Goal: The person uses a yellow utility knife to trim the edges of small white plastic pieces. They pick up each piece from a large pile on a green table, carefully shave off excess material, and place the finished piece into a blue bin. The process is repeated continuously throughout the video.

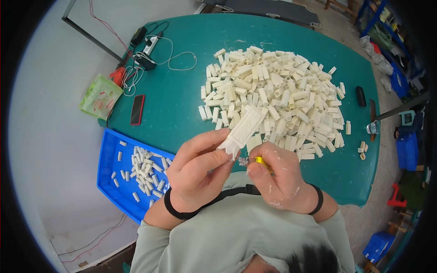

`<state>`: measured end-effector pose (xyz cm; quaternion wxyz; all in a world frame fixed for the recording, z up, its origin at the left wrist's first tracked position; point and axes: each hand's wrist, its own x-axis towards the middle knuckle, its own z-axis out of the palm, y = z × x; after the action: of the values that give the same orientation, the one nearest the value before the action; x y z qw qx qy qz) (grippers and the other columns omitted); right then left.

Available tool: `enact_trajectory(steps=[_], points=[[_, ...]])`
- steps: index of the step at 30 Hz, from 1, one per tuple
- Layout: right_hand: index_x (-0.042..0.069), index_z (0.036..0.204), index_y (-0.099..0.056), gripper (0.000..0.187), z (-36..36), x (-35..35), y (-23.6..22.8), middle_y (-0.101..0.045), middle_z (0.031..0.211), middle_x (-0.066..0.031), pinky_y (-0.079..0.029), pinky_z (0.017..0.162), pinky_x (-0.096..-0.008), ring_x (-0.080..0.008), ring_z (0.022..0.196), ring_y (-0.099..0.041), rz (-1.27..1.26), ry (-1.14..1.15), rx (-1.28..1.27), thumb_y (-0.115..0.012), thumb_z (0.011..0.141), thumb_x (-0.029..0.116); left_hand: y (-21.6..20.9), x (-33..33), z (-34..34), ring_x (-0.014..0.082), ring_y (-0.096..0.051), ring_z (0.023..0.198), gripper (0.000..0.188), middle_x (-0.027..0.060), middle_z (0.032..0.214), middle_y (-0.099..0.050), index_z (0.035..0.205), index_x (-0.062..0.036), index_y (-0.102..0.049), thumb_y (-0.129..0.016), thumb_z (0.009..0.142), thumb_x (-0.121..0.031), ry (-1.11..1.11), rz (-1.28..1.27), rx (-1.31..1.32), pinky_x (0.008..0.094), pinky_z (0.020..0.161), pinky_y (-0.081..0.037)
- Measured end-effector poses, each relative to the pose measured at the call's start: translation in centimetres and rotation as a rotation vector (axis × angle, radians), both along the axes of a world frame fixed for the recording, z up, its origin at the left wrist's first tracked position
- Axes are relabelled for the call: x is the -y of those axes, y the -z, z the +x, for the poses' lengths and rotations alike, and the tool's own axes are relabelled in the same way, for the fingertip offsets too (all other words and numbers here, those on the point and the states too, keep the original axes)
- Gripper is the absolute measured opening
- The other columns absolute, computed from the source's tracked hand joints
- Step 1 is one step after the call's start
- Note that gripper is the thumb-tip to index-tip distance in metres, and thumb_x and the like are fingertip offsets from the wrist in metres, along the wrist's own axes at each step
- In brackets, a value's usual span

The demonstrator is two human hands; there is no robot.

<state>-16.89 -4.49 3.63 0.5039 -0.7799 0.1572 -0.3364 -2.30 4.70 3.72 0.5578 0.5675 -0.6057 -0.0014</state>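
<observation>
One cream moulded block (pixel 246 129) is resting clamped in the fingers of the left hand (pixel 196 169), at the near side of the counter (pixel 175 116); the right hand (pixel 280 178) is pinching a yellow-handled tool (pixel 261 161). Seemingly light and brittle, the block is probably handling best by its long edges.

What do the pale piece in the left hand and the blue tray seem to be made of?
Pale piece: perhaps matt plastic or resin, given its even cream colour; uncertain. Blue tray: likely smooth moulded plastic, being uniformly coloured.
</observation>
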Motion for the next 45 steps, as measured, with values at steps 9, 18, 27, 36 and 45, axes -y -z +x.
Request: enact_trajectory(steps=[9, 18, 27, 36, 45], points=[[0.0, 0.074, -0.051, 0.027, 0.0, 1.1, 0.7, -0.049, 0.061, -0.0101, -0.036, 0.043, -0.0324, -0.0257, 0.048, -0.048, -0.014, -0.022, 0.008, -0.059, 0.087, 0.022, 0.4, 1.0, -0.1, 0.0259, -0.063, 0.083, 0.031, 0.022, 0.105, -0.058, 0.088, 0.0004, -0.058, -0.073, 0.064, 0.011, -0.067, -0.046, 0.198, 0.029, 0.068, -0.055], [0.001, 0.075, -0.051, 0.027, 0.1, 1.3, 1.0, -0.049, 0.061, -0.009, -0.036, 0.042, -0.0317, -0.0253, 0.048, -0.048, -0.086, 0.02, 0.0, -0.062, 0.085, 0.023, 0.1, 0.6, -0.3, 0.0274, -0.063, 0.085, 0.032, 0.0213, 0.104, -0.059, 0.089, 0.0006, -0.058, -0.074, 0.063, 0.01, -0.136, -0.033, 0.343, 0.0289, 0.069, -0.054], [0.0, 0.08, -0.053, 0.025, 0.0, 1.5, 1.5, -0.048, 0.06, -0.0083, -0.038, 0.046, -0.0296, -0.0213, 0.048, -0.046, -0.029, 0.029, -0.018, -0.06, 0.086, 0.023, 0.3, 0.4, 0.4, 0.0262, -0.063, 0.087, 0.024, 0.0205, 0.103, -0.06, 0.085, 0.0005, -0.056, -0.068, 0.066, 0.01, -0.116, 0.039, 0.164, 0.0291, 0.072, -0.053], [-0.003, 0.084, -0.052, 0.031, -3.0, 3.1, 4.3, -0.046, 0.062, 0.0001, -0.032, 0.052, -0.0206, -0.0057, 0.057, -0.037, 0.318, 0.13, -0.096, -0.048, 0.094, 0.026, 15.4, -14.2, 14.5, 0.0231, -0.06, 0.085, 0.03, 0.0159, 0.098, -0.059, 0.106, -0.0034, -0.052, -0.057, 0.076, 0.0, -0.862, 0.722, -0.273, 0.0315, 0.073, -0.049], [-0.001, 0.081, -0.051, 0.028, -2.2, 4.6, 5.5, -0.046, 0.061, -0.0008, -0.033, 0.054, -0.02, -0.006, 0.057, -0.038, 0.414, 0.18, -0.176, -0.045, 0.095, 0.023, 21.8, -5.8, 16.2, 0.035, -0.057, 0.092, 0.028, 0.0186, 0.096, -0.061, 0.097, 0.0001, -0.06, -0.064, 0.071, -0.008, -0.658, 0.747, 0.158, 0.0406, 0.082, -0.046]])
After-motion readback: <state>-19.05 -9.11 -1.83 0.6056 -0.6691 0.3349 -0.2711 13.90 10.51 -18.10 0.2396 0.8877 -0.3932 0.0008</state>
